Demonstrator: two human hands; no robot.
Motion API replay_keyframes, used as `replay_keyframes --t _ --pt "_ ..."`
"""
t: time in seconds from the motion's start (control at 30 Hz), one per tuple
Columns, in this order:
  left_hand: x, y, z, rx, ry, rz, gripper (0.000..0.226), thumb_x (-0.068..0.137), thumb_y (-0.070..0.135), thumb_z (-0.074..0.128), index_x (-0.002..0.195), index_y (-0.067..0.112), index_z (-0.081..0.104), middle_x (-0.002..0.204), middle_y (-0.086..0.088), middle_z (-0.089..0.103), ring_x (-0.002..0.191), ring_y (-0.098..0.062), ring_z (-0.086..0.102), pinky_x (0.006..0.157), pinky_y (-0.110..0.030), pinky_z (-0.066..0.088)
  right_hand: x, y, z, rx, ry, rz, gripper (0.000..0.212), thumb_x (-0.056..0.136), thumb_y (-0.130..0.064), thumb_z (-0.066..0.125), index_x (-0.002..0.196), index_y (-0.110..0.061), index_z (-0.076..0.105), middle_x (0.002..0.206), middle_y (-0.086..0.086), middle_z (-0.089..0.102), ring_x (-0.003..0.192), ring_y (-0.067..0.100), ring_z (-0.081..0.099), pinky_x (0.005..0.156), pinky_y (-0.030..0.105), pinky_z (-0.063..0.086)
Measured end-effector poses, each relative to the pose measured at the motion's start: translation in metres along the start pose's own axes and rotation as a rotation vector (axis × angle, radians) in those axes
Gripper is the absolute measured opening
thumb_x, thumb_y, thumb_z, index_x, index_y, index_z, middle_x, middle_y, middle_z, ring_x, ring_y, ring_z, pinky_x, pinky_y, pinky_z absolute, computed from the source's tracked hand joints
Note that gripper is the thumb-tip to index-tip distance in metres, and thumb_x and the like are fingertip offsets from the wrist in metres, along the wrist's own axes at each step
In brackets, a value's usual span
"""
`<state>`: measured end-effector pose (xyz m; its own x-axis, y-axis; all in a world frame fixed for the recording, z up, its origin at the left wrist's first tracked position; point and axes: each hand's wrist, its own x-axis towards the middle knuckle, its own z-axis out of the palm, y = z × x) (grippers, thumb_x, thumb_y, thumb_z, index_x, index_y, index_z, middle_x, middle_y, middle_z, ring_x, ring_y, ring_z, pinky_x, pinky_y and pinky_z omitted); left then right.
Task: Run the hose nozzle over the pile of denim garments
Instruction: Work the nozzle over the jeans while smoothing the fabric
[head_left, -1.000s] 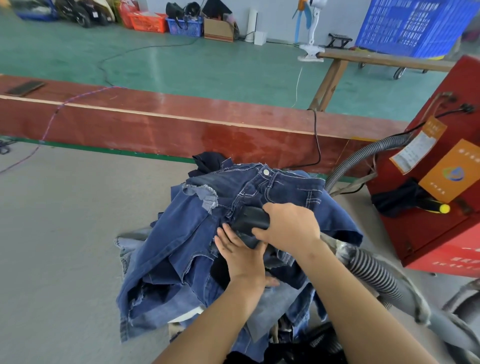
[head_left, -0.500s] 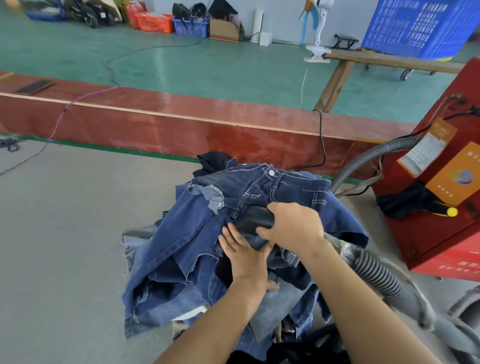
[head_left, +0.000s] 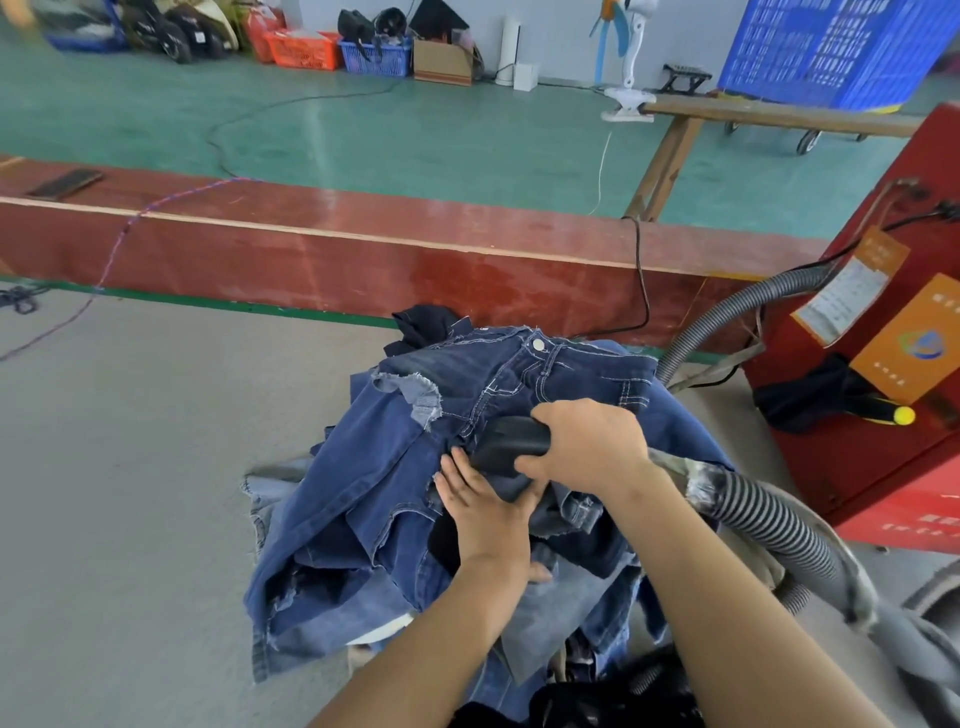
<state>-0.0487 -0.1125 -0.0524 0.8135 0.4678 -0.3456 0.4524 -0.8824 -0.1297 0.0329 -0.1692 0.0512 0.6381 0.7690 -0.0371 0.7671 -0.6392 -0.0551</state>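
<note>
A pile of denim garments (head_left: 374, 499) lies on the grey work surface, dark blue jeans on top with the waistband and a metal button facing away from me. My right hand (head_left: 587, 447) grips the black hose nozzle (head_left: 506, 444), whose mouth sits on the top jeans just below the fly. The ribbed grey hose (head_left: 763, 519) runs back from that hand to the lower right. My left hand (head_left: 483, 512) rests flat on the denim just below the nozzle, fingers straight and spread.
A red machine (head_left: 883, 415) with orange labels stands at the right, a second grey hose (head_left: 727, 322) curving into it. A red board wall (head_left: 363, 270) edges the grey surface (head_left: 130, 493) behind the pile. A green floor with baskets and a blue crate lies beyond.
The nozzle and both hands have stayed in nearly the same spot on the top jeans. Only my viewpoint has drifted slightly.
</note>
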Motion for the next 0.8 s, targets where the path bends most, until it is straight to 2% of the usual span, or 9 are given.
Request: replay_keyframes --t 0.1,0.27,0.37,0.47,0.57,0.6,0.67,0.73,0.8 --pt "0.000 0.000 0.002 -0.018 0.003 -0.006 0.113 0.071 0.077 0.058 0.141 0.050 -0.027 0.130 -0.050 -0.036 0.129 -0.065 -0.024 0.106 -0.069 -0.011 -0.002 0.010 -0.002 0.045 -0.027 0.025 0.028 0.078 -0.051 0.062 0.082 -0.026 0.047 0.072 -0.012 0.046 0.077 0.018 0.050 0.056 0.029 0.031" --pt "0.003 0.005 0.004 -0.045 0.001 -0.020 0.103 0.072 0.073 0.061 0.145 0.053 -0.009 0.124 -0.050 -0.040 0.127 -0.066 -0.027 0.106 -0.068 -0.012 -0.009 0.026 -0.013 0.004 -0.081 0.038 0.030 0.077 -0.052 0.063 0.082 -0.028 0.046 0.070 -0.012 0.041 0.077 0.018 0.049 0.048 0.027 0.025" --pt "0.004 0.005 0.005 -0.006 -0.005 -0.028 0.113 0.073 0.074 0.060 0.139 0.052 -0.028 0.119 -0.052 -0.042 0.128 -0.066 -0.025 0.107 -0.068 -0.011 -0.007 0.010 -0.011 -0.054 -0.032 0.005 0.027 0.080 -0.049 0.062 0.084 -0.027 0.047 0.073 -0.010 0.046 0.082 0.021 0.058 0.053 0.028 0.031" --pt "0.003 0.003 0.005 0.006 0.022 -0.035 0.116 0.074 0.073 0.060 0.135 0.048 -0.036 0.123 -0.053 -0.037 0.127 -0.068 -0.024 0.105 -0.069 -0.012 -0.001 -0.010 -0.007 -0.088 0.000 -0.023 0.027 0.083 -0.047 0.060 0.098 -0.025 0.054 0.090 -0.004 0.060 0.090 0.024 0.063 0.060 0.028 0.035" --pt "0.000 0.001 0.005 0.067 0.045 -0.026 0.119 0.081 0.067 0.058 0.110 0.044 -0.056 0.118 -0.059 -0.027 0.119 -0.076 -0.019 0.100 -0.075 -0.013 -0.002 -0.002 -0.013 -0.065 -0.037 0.013 0.025 0.081 -0.045 0.062 0.093 -0.025 0.052 0.086 -0.006 0.055 0.091 0.023 0.062 0.058 0.027 0.034" --pt "-0.001 0.001 0.004 0.083 0.045 -0.020 0.118 0.083 0.066 0.057 0.110 0.044 -0.056 0.115 -0.061 -0.026 0.121 -0.076 -0.014 0.099 -0.076 -0.014 -0.004 0.004 -0.017 -0.054 -0.068 0.031 0.026 0.080 -0.044 0.063 0.090 -0.025 0.049 0.083 -0.008 0.052 0.090 0.022 0.061 0.054 0.026 0.032" --pt "-0.001 0.001 0.003 0.085 0.030 -0.003 0.114 0.079 0.071 0.056 0.127 0.046 -0.043 0.115 -0.062 -0.025 0.125 -0.074 -0.009 0.097 -0.077 -0.014 -0.008 0.011 -0.023 -0.060 -0.113 0.052 0.027 0.080 -0.043 0.065 0.087 -0.026 0.046 0.082 -0.008 0.050 0.089 0.023 0.062 0.049 0.026 0.028" --pt "0.000 0.002 0.003 0.075 0.011 0.004 0.113 0.074 0.076 0.056 0.135 0.045 -0.035 0.115 -0.061 -0.026 0.121 -0.074 -0.018 0.097 -0.077 -0.014 -0.009 0.008 -0.023 -0.101 -0.104 0.051 0.027 0.080 -0.042 0.066 0.086 -0.025 0.045 0.083 -0.006 0.052 0.088 0.024 0.062 0.051 0.026 0.031" --pt "0.000 0.002 0.004 0.076 0.002 0.004 0.116 0.073 0.077 0.056 0.133 0.043 -0.038 0.112 -0.061 -0.029 0.105 -0.075 -0.031 0.098 -0.077 -0.012 -0.007 -0.003 -0.020 -0.149 -0.072 0.040 0.026 0.082 -0.042 0.064 0.088 -0.025 0.045 0.085 -0.005 0.053 0.088 0.025 0.063 0.057 0.027 0.035"
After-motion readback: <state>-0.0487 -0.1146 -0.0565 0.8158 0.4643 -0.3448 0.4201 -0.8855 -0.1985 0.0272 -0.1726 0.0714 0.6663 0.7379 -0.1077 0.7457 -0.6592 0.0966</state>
